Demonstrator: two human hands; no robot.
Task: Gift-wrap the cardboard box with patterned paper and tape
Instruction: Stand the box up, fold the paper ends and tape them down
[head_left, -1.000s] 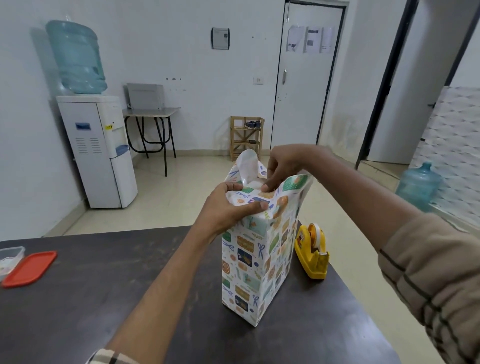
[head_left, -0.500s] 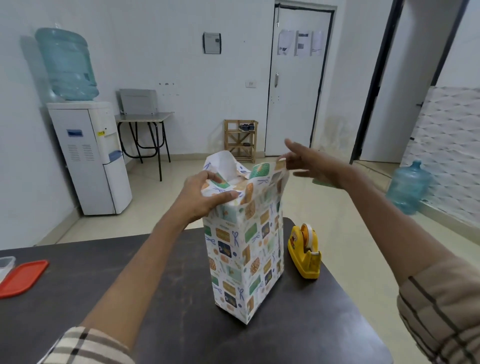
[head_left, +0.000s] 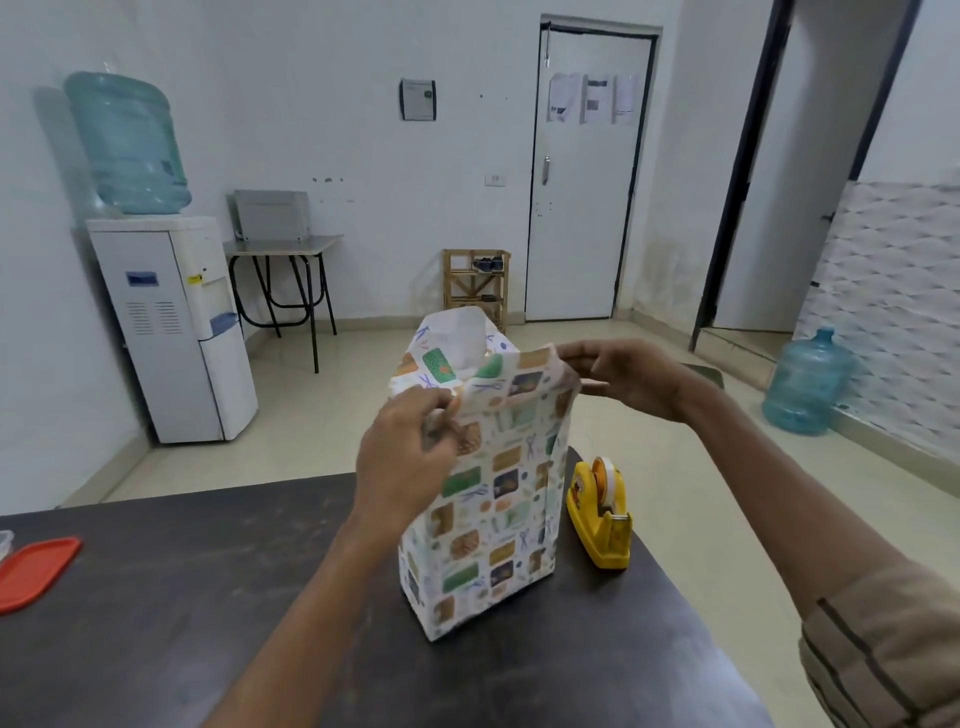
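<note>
left hand (head_left: 408, 457), right hand (head_left: 639, 384) pinch patterned paper (head_left: 493, 509) (door notices (head_left: 592, 98) blurred)

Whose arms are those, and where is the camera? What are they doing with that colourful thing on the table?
There is no machine here, just a person. The camera sits on the person's head and looks forward and down, so you see their own two arms reaching out. The left hand and the right hand each pinch the loose top edge of the patterned paper. The paper is wrapped around a tall box that stands upright on the dark table; the box itself is hidden. Beside it stands a yellow tape holder. At the far left edge lies a red lid.
</note>
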